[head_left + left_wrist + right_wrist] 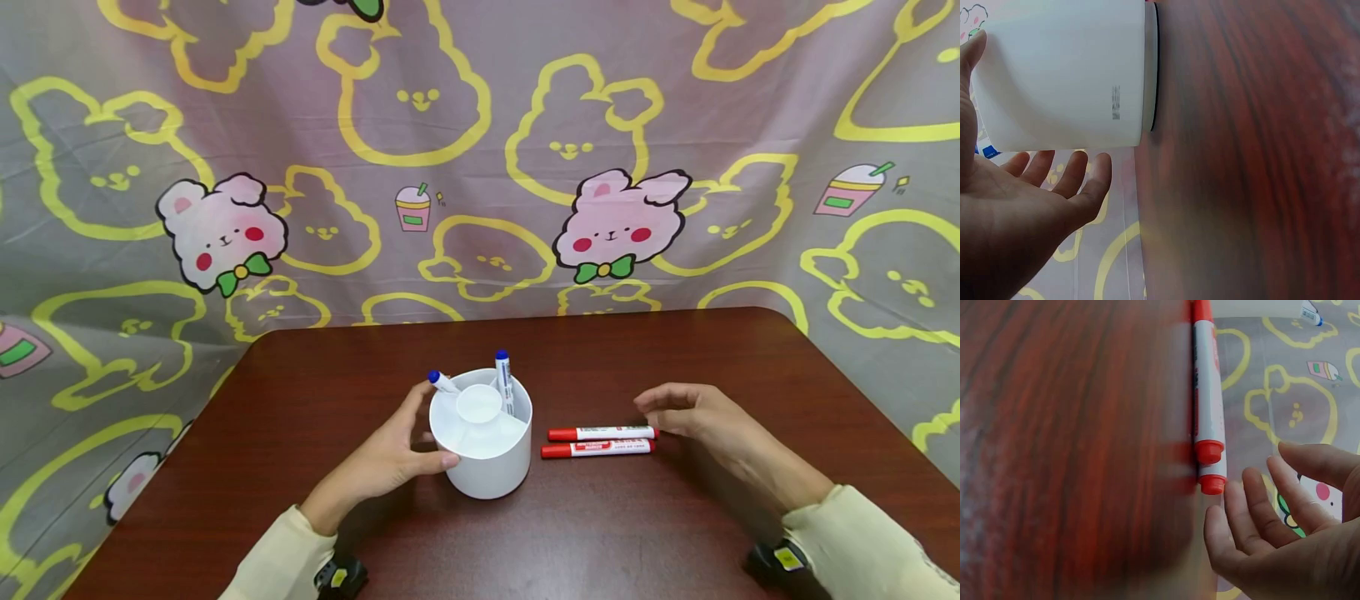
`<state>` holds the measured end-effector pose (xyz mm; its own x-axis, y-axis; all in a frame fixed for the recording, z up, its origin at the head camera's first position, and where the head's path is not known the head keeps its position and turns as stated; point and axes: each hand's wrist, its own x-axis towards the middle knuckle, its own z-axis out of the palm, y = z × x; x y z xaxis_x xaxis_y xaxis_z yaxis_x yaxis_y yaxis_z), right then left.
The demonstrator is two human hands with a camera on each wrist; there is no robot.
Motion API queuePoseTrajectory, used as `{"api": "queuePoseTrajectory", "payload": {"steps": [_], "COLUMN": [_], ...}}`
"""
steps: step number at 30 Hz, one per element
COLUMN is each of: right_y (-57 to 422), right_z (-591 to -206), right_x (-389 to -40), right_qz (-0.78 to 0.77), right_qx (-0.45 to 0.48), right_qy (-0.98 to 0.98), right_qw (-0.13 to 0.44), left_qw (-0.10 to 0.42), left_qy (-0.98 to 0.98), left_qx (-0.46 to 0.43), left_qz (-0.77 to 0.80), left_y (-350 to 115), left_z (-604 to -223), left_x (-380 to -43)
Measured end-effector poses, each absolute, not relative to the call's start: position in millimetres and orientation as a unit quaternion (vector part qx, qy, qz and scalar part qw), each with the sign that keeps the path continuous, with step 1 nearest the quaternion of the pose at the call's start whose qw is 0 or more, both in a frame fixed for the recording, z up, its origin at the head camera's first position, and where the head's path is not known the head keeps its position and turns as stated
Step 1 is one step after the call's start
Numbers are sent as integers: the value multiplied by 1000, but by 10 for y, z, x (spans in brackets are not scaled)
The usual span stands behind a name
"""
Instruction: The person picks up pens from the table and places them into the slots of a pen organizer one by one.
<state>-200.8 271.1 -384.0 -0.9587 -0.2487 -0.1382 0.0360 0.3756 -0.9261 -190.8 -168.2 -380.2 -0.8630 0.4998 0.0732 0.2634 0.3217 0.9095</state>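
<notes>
White pen holder (489, 477) stands upright near the middle of the dark red-brown table (600, 525). The person's left hand (375, 467) curves around its left side, with the thumb at the front and the fingers round the back. It looks like a light hold, but I cannot tell how hard it presses. If that hand pushed too much on one side, the holder could slide or even tip.

In the holder, the leaning blue-ended marker (444, 382) tilts left, close to the left hand. The other blue-ended marker (504, 383) stands at the back right. A bump from the left fingers could knock the leaning one askew.

The far red marker (611, 433) and the near red marker (607, 448) lie side by side on the table, just right of the holder. They look round, so a small poke could make them roll. The right hand (705, 423) is beside their right ends, its fingers loosely bent and holding nothing. The two lie so close that fingers on one could nudge the other. A pinch at the very end could be weak, so the marker might swing or drop. A shove left could bang one into the holder.
</notes>
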Motion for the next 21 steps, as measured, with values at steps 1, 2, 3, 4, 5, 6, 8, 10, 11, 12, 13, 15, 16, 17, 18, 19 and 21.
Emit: {"api": "queuePoseTrajectory", "payload": {"steps": [1,2,3,4,5,6,8,10,11,12,13,15,16,17,18,19,21], "right_y": [2708,2704,2698,2694,2687,2680,2668,2657,2651,2644,2637,2629,2624,2620,2616,2613,2608], "right_z": [-3849,-3860,-3870,-3881,-3892,-3901,-3916,-3926,-3930,-3934,-3937,-3945,-3949,-3951,-3950,-3950,-3949], "right_x": [-2002,-1999,-1995,-1997,-1999,-2001,-2012,-2023,-2026,-2030,-2033,-2032,-2034,-2035,-2036,-2034,-2032], "right_qz": [-552,-548,-544,-543,-542,-540,-534,-527,-524,-523,-524,-524,-525,-527,-527,-522,-512], "right_qx": [-65,-68,-70,-74,-78,-81,-80,-77,-75,-74,-74,-77,-77,-77,-77,-76,-72], "right_qy": [822,824,827,828,829,830,834,840,842,842,841,841,840,839,839,842,849], "right_qw": [126,124,122,119,116,114,111,108,108,109,110,111,111,112,112,112,108], "left_qw": [109,108,105,103,102,101,99,100,100,102,104,108,110,112,114,115,114], "left_qy": [804,802,800,799,800,801,805,808,811,811,810,804,801,797,792,788,785], "left_qx": [239,241,244,247,249,251,250,248,245,243,242,244,246,248,252,256,262], "left_qz": [534,536,537,538,537,535,528,525,522,522,524,531,535,539,544,548,550], "left_y": [-1679,-1675,-1671,-1666,-1663,-1660,-1656,-1653,-1652,-1651,-1651,-1648,-1648,-1649,-1648,-1648,-1649], "left_z": [-3801,-3799,-3798,-3797,-3796,-3797,-3795,-3792,-3791,-3790,-3788,-3788,-3791,-3794,-3794,-3795,-3799], "left_x": [-1906,-1905,-1904,-1903,-1903,-1902,-1901,-1902,-1902,-1904,-1904,-1911,-1914,-1916,-1917,-1918,-1919]}}
